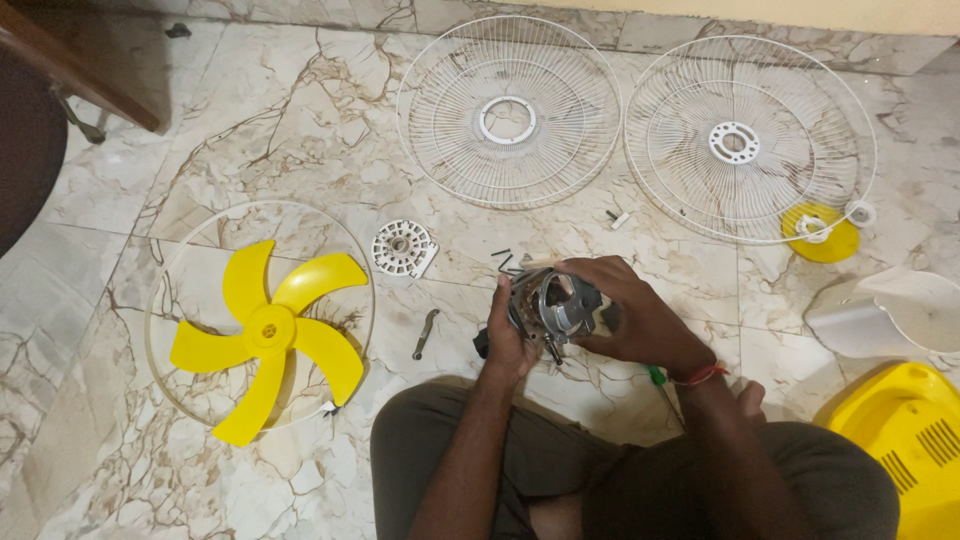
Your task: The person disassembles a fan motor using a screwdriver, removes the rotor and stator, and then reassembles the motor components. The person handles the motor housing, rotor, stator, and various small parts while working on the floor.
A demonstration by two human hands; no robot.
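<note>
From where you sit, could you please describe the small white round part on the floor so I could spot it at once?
Start at the yellow fan blade lying inside a thin ring on the marble floor. Just to its right, ahead of the left hand, lies the white slotted disc. Unlike the two wire grilles beyond, it is small, solid plastic and ribbed.

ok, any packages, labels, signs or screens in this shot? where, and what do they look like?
None in view: no package, label, sign or screen.
Only loose fan parts lie on the marble floor.
Both hands, left hand and right hand, hold a bare metal fan motor; no sticker shows on it.
</note>
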